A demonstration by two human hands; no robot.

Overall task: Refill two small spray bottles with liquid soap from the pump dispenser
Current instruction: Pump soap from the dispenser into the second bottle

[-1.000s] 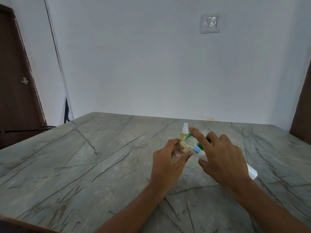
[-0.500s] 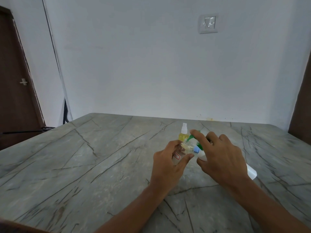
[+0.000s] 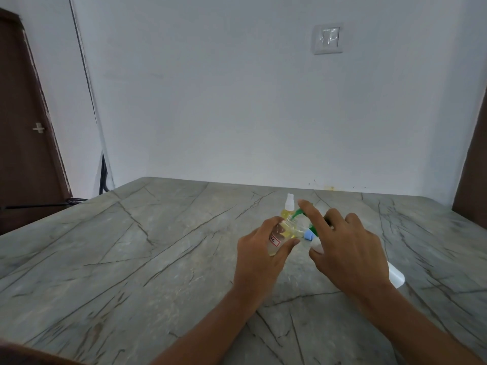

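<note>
**A:** Where are the hands?

**B:** Low and centre. The left hand grips a small clear plastic spray bottle with a red-edged label, tilted so that its neck faces the other hand. The right hand is wrapped round a white plastic pump dispenser with a green pump head, tipped toward the clear bottle. Its straight forefinger lies on the green head, and the spout reaches the clear bottle's neck. I cannot tell whether soap is flowing.

**A:** And the second bottle?

**B:** A small spray bottle of yellow liquid with a white spray top stands upright just behind the clear bottle. A small blue piece sits just right of the clear bottle. I cannot tell what it is.

**A:** How should the pumping go?

**B:** In my judgement, slowly. Hold the spout tip right at the narrow neck, press in short strokes and keep the clear bottle steady. Thick soap could string and run down the outside.

**A:** What surrounds them?

**B:** A grey-green stone tabletop with dark veins lies under the clear bottle and spreads wide on all sides. Behind the clear bottle rises a plain white wall, with a white switch plate high above. Far left of the clear bottle is a dark brown door, and far right is a brown panel edge.
</note>
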